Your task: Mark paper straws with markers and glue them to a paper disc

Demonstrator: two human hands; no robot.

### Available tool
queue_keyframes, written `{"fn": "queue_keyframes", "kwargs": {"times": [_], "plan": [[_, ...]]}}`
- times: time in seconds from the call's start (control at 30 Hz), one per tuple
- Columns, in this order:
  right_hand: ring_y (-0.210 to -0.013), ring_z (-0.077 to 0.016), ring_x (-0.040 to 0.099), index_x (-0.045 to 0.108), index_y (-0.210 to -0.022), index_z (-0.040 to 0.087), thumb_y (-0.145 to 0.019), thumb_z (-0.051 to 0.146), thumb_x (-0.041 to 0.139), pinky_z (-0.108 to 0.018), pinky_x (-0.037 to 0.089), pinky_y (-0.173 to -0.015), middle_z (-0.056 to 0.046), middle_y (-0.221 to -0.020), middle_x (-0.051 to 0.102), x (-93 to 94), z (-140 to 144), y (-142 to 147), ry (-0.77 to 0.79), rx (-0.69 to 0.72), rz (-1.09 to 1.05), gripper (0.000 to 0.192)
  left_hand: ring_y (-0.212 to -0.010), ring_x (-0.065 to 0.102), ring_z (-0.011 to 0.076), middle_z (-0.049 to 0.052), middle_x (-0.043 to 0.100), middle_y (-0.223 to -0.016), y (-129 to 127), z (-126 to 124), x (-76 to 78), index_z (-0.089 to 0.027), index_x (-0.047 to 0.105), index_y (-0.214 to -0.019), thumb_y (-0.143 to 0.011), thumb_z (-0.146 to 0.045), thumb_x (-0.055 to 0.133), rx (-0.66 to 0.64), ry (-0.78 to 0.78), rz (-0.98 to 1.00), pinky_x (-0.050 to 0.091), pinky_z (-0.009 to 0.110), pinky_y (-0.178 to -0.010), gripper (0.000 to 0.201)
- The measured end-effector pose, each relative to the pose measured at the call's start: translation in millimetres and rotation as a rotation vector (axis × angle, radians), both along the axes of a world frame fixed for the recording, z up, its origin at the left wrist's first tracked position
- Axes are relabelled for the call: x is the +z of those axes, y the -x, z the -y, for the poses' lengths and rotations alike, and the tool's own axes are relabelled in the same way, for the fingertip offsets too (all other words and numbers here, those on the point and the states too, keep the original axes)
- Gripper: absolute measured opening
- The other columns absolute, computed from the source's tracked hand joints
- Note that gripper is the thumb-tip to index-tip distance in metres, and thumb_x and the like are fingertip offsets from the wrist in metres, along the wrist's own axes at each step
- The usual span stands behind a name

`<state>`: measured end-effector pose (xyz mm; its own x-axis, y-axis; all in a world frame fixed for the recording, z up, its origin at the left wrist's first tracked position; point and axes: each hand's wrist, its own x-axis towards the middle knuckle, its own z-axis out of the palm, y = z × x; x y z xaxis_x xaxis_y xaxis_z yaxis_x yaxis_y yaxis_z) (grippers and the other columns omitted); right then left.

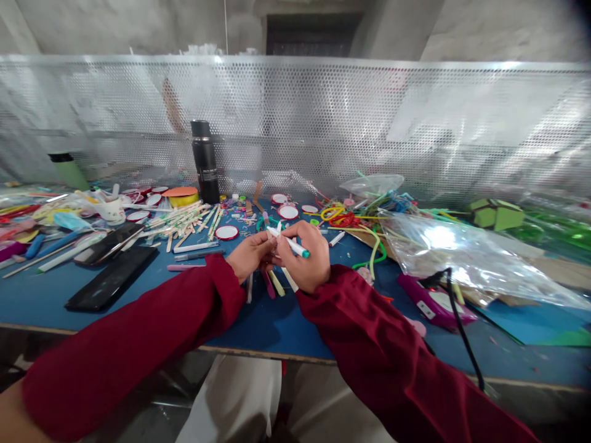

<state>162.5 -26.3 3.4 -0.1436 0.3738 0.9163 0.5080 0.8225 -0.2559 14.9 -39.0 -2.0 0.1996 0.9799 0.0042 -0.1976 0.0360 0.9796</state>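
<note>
A single head-worn camera is looking forward and down, sitting close above the blue table (41, 295). It is facing the perforated metal screen (323, 117) at twelve o'clock.

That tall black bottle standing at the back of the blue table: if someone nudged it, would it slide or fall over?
The black bottle is tall and narrow and stands upright, so a push near its top would probably tip it rather than slide it. It looks like rigid metal, so likely stiff and fairly heavy for its size. Once down, its round body could roll into the sticks beside it.
</note>
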Motion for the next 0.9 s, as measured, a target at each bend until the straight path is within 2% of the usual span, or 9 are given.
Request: {"fn": "queue_keyframes", "kwargs": {"times": [0.23, 0.43, 0.63, 0.9], "plan": [[-0.072, -0.0188, 0.060, 0.055, -0.077, 0.024, -0.085, 0.024, 0.060, -0.035, 0.046, -0.071, -0.001, -0.072, 0.065, -0.9, -0.5, -0.5, 0.025, -0.042, -0.035, 0.009, -0.060, 0.068, 0.0117, 0.002, 0.071, -0.077, 0.4, -1.1, -1.6, -0.017, 0.062, -0.097, -0.075, -0.055, 0.077, -0.001, -0.009, -0.025, 0.043, 0.017, -0.048, 0.046], [-0.070, -0.0182, 0.059, 0.055, -0.077, 0.024, -0.086, 0.024, 0.059, -0.035, 0.045, -0.071, -0.001, -0.072, 0.064, -0.1, 0.2, 0.5, 0.001, 0.004, -0.004, 0.010, -0.058, 0.066, 0.0103, 0.000, 0.067, -0.073, 0.0, -0.3, -0.9, -0.017, 0.061, -0.091, -0.073, -0.054, 0.079, -0.001, -0.013, -0.025, 0.042, 0.017, -0.047, 0.045], [-0.072, -0.0187, 0.059, 0.056, -0.077, 0.023, -0.085, 0.024, 0.060, -0.034, 0.045, -0.071, 0.000, -0.071, 0.065, -0.3, -0.8, 0.0, 0.028, -0.031, -0.040, 0.009, -0.059, 0.067, 0.0108, 0.001, 0.069, -0.076, -0.5, -0.2, -0.2, -0.017, 0.060, -0.094, -0.073, -0.055, 0.078, 0.000, 0.003, -0.021, 0.041, 0.016, -0.047, 0.047], [-0.071, -0.0183, 0.060, 0.055, -0.078, 0.024, -0.087, 0.024, 0.059, -0.034, 0.045, -0.071, 0.000, -0.073, 0.065, -0.4, 0.1, 0.6, 0.002, 0.002, -0.010, 0.009, -0.060, 0.067, 0.0108, 0.002, 0.070, -0.079, 0.9, -2.1, -3.2, -0.017, 0.061, -0.095, -0.075, -0.055, 0.077, -0.005, -0.013, -0.038, 0.044, 0.018, -0.050, 0.046]]}}
